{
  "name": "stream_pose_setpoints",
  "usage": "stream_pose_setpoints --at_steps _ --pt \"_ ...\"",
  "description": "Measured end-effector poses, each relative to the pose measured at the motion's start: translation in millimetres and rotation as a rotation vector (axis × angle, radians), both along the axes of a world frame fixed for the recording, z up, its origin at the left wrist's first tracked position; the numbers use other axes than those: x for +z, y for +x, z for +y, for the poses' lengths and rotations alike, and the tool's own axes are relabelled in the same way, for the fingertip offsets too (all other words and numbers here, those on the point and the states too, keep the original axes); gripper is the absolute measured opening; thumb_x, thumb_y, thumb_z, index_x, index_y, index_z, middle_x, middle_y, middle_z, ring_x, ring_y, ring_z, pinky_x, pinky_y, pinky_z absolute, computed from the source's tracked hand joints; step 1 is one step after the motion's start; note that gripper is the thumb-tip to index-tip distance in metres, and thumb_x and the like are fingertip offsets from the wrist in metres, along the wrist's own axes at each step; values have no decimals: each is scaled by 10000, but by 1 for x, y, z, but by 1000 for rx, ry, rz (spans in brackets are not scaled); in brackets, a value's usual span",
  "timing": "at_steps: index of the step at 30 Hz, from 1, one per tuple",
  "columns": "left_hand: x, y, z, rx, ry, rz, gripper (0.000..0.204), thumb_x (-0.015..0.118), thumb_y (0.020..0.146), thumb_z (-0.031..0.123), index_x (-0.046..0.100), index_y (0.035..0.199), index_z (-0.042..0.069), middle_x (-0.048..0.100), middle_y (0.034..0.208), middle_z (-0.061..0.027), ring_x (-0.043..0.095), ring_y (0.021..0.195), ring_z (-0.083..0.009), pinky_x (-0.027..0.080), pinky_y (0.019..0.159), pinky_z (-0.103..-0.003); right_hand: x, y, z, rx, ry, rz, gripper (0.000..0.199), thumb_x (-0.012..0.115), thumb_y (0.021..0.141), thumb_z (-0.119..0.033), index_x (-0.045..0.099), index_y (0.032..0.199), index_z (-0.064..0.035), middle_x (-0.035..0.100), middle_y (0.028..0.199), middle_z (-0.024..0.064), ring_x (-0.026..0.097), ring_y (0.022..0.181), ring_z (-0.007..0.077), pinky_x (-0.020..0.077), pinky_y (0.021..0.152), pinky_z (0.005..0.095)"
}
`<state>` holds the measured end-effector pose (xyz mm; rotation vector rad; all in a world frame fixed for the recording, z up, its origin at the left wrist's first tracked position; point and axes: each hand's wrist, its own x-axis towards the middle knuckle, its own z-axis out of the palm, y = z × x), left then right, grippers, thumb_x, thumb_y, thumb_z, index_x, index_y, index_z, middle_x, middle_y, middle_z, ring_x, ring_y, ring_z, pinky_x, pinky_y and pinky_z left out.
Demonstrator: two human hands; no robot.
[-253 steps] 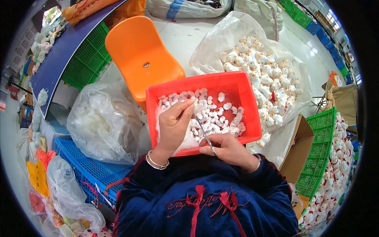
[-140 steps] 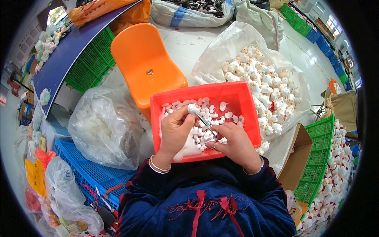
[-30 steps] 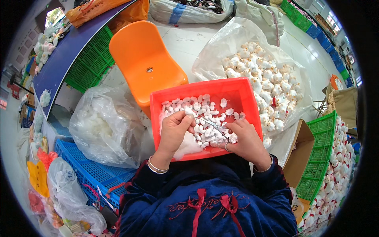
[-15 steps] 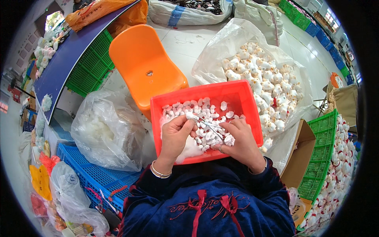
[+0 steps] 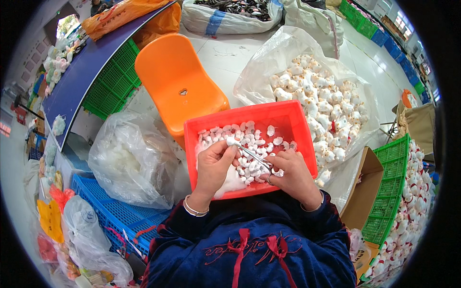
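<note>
The left hand (image 5: 214,165) pinches a small, soft white piece (image 5: 232,141) between thumb and fingers, and the right hand (image 5: 291,174) is closed around a slim, silver metal tool (image 5: 254,156) whose narrow end meets that piece. Directly beneath the grip, small rounded white pieces (image 5: 249,132) and loose white fluff (image 5: 233,182) lie in a rectangular red plastic tub (image 5: 294,116). Farther out stand a moulded orange plastic chair (image 5: 168,62) beyond the grip to its left, a clear plastic bag of white stuffing (image 5: 158,168) left of it, and an open translucent bag of white stuffed shapes (image 5: 259,72) to its right.
</note>
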<state>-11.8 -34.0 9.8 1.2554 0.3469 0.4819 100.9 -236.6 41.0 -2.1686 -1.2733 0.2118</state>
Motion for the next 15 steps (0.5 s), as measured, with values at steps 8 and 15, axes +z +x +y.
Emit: stream_pose_setpoints --at_steps 8,15 --pt "-6 1 -12 28 121 -27 160 607 1032 64 717 1079 -41 696 863 -30 620 724 -76 516 679 -227 13 -5 6 24 -82 195 338 843 795 -278 750 1054 -82 645 760 96 644 755 302 473 672 442" --pt "-6 -2 18 -165 117 87 213 643 1009 81 701 1169 -47 684 888 -4 605 763 -51 516 678 -217 10 3 -6 -9 -76 -8 335 843 779 -297 749 1038 -105 656 815 80 650 826 294 446 709 450"
